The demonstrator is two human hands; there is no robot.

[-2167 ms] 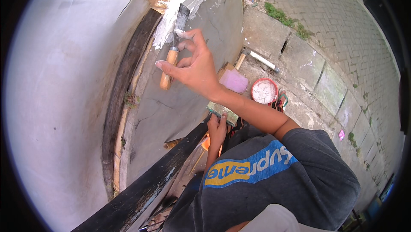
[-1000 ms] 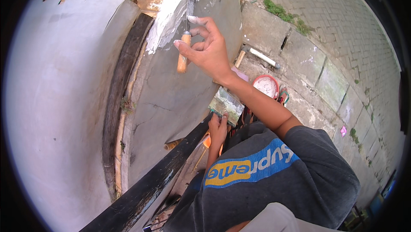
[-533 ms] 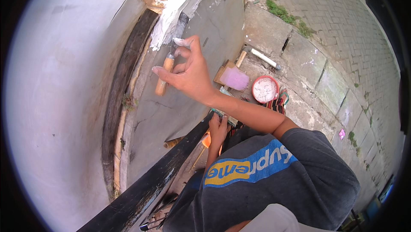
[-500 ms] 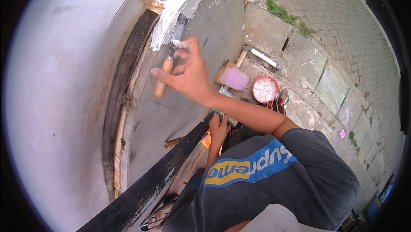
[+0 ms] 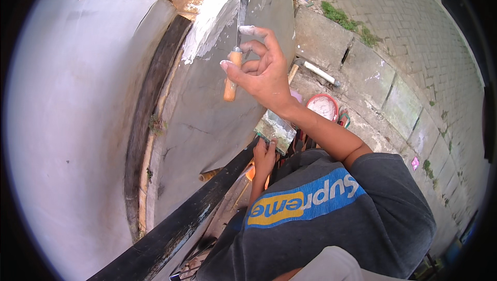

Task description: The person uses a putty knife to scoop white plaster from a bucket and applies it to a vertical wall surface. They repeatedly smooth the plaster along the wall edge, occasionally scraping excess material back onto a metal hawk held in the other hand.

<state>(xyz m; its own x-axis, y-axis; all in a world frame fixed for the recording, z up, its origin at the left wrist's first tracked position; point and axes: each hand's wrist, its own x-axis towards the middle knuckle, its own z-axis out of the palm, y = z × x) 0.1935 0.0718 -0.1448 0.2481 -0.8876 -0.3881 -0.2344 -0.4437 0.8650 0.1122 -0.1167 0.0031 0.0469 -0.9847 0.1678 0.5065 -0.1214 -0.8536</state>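
My right hand (image 5: 264,74) grips a putty knife (image 5: 234,74) by its wooden handle, fingertips coated in white. The knife's thin metal blade points up, edge-on, in front of the white-coated patch (image 5: 222,9) along the top of a grey wall (image 5: 207,110). I cannot tell whether the blade touches the wall. Lower down, my left hand (image 5: 264,157) is closed on the near edge of a flat rectangular plate (image 5: 277,130), smeared with white and grey paste and greenish at its edge.
A red tub (image 5: 322,107) of whitish paste stands on the concrete slabs, beside my sandalled foot. Close by lie a white pipe (image 5: 320,73) and a wooden stick (image 5: 293,74). A dark pole (image 5: 171,237) slants across below my left hand. At left rises a pale curved surface (image 5: 77,115).
My right hand has moved right and slightly up with the putty knife, whose blade now stands more upright. More of the plate in my left hand shows.
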